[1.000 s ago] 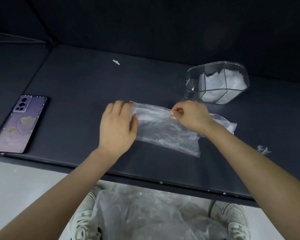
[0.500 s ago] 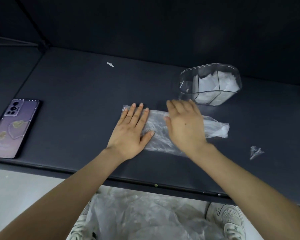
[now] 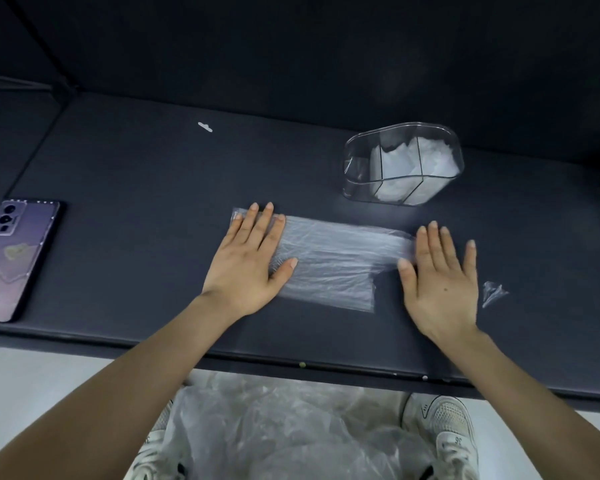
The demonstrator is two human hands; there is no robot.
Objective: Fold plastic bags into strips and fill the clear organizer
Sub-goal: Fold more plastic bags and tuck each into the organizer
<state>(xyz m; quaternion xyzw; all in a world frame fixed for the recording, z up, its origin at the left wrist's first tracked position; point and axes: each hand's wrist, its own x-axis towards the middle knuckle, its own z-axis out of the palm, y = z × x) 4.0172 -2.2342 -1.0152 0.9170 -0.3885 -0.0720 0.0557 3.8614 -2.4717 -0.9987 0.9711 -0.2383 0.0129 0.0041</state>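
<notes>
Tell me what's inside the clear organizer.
The clear organizer holds white plastic bags in its middle and right compartments; its left end looks empty. Their number cannot be told: they cover one another.

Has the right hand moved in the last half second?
Yes. The right hand slid rightward along the bag, from below-left of the organizer to below-right.

left grip (image 3: 248, 268): flat, fingers straight; right grip (image 3: 440, 282): flat, fingers spread
</notes>
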